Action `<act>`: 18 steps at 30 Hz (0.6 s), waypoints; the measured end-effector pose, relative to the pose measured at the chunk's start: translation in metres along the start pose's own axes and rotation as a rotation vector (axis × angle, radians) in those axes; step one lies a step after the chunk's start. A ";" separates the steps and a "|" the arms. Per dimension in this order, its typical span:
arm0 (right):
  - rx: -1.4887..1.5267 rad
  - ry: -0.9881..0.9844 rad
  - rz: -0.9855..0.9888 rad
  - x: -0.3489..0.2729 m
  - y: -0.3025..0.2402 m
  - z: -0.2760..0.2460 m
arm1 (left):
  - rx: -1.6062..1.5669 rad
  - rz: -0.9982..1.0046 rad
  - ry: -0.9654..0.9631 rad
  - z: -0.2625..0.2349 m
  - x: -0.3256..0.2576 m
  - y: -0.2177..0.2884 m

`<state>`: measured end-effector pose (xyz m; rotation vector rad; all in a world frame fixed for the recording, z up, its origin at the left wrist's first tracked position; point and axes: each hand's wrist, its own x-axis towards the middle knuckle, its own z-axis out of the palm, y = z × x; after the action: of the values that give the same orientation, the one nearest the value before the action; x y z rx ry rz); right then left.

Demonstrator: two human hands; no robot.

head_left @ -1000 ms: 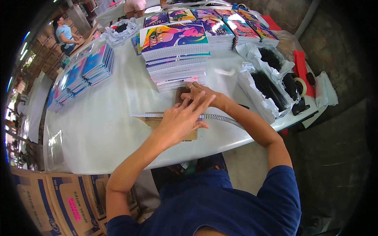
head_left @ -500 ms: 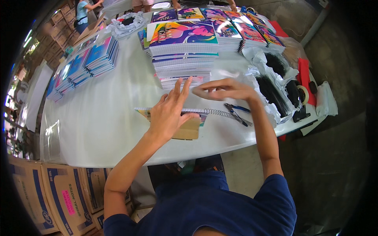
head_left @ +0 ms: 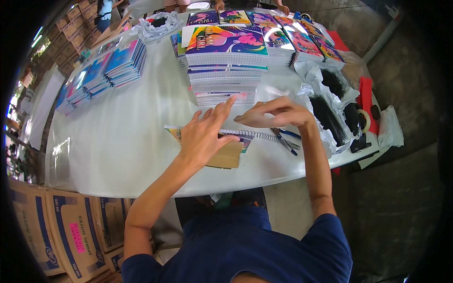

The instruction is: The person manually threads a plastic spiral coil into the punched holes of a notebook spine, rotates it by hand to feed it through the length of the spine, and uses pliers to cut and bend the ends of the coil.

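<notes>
An unbound notebook (head_left: 173, 132) with a colourful cover and a brown cardboard back (head_left: 226, 156) sits near the table's front edge. My left hand (head_left: 200, 139) lies across it, fingers spread out and thumb apart over the cardboard side. Out of the notebook's right end runs a dark wire coil (head_left: 264, 136), partly threaded along the page edge as far as shows. Just above the coil hovers my right hand (head_left: 283, 112), fingers stretched out and their tips blurred; whether they touch the coil cannot be seen. Blue-handled cutting pliers (head_left: 285, 139) rest by the coil's free end.
A tall stack of notebooks (head_left: 226, 70) stands beyond my hands, with more notebooks (head_left: 302, 42) behind it. Blue notebook piles (head_left: 106, 70) are at left. Dark coils (head_left: 325, 115) in white wrapping and a tape roll (head_left: 363, 120) lie at right. Cartons (head_left: 78, 231) stand lower left.
The view has shifted slightly. My right hand's fingers have moved a little over the coil, while my left hand keeps its place on the notebook.
</notes>
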<state>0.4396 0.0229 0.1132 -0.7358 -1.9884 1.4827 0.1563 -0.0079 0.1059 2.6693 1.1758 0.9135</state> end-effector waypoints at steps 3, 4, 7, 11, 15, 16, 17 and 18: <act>-0.021 -0.011 0.095 0.012 -0.017 0.016 | 0.014 -0.018 -0.014 -0.004 -0.003 -0.003; -0.178 0.013 0.235 0.020 -0.025 0.023 | 0.020 -0.031 -0.034 -0.008 -0.005 -0.004; 0.113 -0.036 -0.038 0.008 -0.008 0.005 | 0.037 -0.003 0.026 -0.006 -0.003 -0.007; -0.215 -0.033 0.130 0.027 -0.009 0.019 | 0.045 -0.022 0.021 -0.007 -0.007 -0.010; -0.220 -0.029 0.130 0.027 -0.018 0.023 | 0.041 -0.042 0.036 -0.010 -0.008 -0.010; -0.176 -0.029 0.096 0.025 -0.020 0.022 | 0.040 -0.039 0.044 -0.010 -0.008 -0.010; -0.118 -0.029 0.057 0.025 -0.019 0.026 | 0.029 -0.046 0.036 -0.011 -0.009 -0.011; -0.176 -0.033 0.128 0.030 -0.018 0.028 | 0.017 -0.052 0.028 -0.011 -0.008 -0.011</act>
<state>0.3970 0.0211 0.1265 -0.9331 -2.1519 1.4115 0.1389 -0.0076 0.1077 2.6340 1.2585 0.9395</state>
